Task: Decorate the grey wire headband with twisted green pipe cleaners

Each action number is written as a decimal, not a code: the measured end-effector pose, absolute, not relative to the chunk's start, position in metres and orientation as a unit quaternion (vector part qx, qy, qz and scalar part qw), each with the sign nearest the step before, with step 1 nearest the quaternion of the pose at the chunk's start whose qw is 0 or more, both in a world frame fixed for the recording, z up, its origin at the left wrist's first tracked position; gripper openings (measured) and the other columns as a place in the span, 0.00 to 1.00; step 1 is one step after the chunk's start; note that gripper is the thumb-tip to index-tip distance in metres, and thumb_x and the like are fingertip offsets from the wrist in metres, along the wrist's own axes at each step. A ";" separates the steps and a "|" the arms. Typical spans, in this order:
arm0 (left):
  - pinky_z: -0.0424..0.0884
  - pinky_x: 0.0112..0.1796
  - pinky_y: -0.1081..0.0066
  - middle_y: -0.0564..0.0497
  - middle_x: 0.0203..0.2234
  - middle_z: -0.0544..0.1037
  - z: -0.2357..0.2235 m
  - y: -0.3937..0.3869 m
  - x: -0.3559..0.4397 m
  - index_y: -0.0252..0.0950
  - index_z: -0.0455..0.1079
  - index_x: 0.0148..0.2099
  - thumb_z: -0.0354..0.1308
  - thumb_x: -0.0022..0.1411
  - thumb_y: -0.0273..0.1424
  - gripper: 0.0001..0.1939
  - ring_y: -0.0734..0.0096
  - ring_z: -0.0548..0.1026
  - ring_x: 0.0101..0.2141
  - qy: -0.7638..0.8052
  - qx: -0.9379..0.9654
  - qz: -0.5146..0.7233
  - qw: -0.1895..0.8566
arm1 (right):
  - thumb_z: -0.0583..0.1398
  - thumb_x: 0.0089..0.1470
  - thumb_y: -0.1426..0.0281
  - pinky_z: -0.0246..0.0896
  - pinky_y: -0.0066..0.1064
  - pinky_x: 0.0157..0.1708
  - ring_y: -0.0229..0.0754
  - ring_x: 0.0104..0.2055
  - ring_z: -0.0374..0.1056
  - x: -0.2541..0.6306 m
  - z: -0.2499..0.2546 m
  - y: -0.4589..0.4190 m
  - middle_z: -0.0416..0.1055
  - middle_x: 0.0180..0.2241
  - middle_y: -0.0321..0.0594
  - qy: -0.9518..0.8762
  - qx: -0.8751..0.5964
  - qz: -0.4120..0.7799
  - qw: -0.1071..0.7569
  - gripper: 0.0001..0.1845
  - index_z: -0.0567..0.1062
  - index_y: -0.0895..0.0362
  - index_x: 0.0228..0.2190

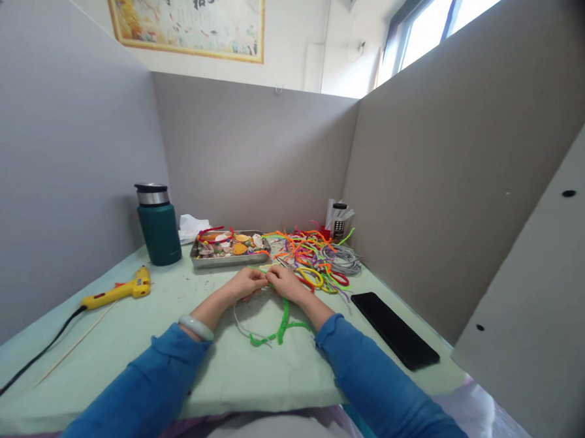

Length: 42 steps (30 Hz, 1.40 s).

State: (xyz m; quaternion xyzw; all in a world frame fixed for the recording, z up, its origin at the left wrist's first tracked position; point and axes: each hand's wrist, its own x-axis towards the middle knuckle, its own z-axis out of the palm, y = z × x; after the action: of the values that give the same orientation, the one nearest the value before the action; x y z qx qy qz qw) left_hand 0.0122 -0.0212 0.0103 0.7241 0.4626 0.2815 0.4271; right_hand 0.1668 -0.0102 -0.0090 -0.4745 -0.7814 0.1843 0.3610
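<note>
Both my hands meet over the middle of the table, fingertips close together. My left hand [247, 283] is closed in a pinch on a green pipe cleaner [284, 317]. Beside it my right hand [285, 281] also pinches the green pipe cleaner, whose fuzzy ends hang down and branch on the tabletop below my hands. A thin grey wire [240, 323] curves down from under my left hand and lies next to the green ends. My fingers hide the spot where the wire and the pipe cleaner come together.
A metal tray [226, 262] of shells stands behind my hands, with tangled coloured pipe cleaners [308, 251] and coiled grey wire [346, 260] to its right. A green bottle [159, 229], yellow glue gun [117, 292] and thin stick [76, 343] are left; a black phone [394, 330] lies right. Partitions [254, 149] enclose the table.
</note>
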 end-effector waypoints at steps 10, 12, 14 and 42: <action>0.46 0.13 0.77 0.61 0.12 0.60 0.007 -0.020 0.011 0.36 0.59 0.26 0.56 0.49 0.46 0.18 0.85 0.52 0.09 0.459 0.725 0.281 0.430 | 0.50 0.54 0.69 0.44 0.25 0.24 0.34 0.24 0.56 0.167 -0.007 -0.012 0.64 0.19 0.33 -0.788 -0.476 0.177 0.347 0.13 0.68 0.58 0.22; 0.46 0.13 0.77 0.61 0.12 0.60 0.007 -0.020 0.011 0.36 0.59 0.26 0.56 0.49 0.46 0.19 0.84 0.52 0.10 0.460 0.726 0.280 0.427 | 0.50 0.55 0.69 0.44 0.25 0.24 0.34 0.24 0.57 0.167 -0.007 -0.013 0.64 0.19 0.33 -0.789 -0.479 0.175 0.343 0.13 0.68 0.58 0.22; 0.46 0.13 0.77 0.61 0.12 0.59 0.007 -0.019 0.011 0.36 0.58 0.25 0.57 0.48 0.47 0.20 0.85 0.52 0.10 0.462 0.727 0.281 0.422 | 0.50 0.55 0.69 0.45 0.25 0.24 0.34 0.24 0.57 0.167 -0.006 -0.013 0.65 0.20 0.34 -0.789 -0.482 0.172 0.340 0.13 0.69 0.58 0.23; 0.46 0.13 0.77 0.60 0.14 0.61 0.005 -0.018 0.011 0.35 0.60 0.27 0.57 0.49 0.49 0.20 0.85 0.53 0.11 0.470 0.733 0.268 0.413 | 0.50 0.55 0.70 0.44 0.25 0.25 0.35 0.25 0.57 0.166 -0.006 -0.014 0.65 0.21 0.35 -0.797 -0.486 0.152 0.326 0.13 0.70 0.58 0.23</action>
State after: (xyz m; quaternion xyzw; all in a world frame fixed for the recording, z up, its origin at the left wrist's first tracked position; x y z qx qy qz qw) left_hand 0.0110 -0.0179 0.0049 0.7327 0.4698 0.2685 0.4128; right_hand 0.1663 -0.0135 -0.0058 -0.4858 -0.7969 0.1516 0.3256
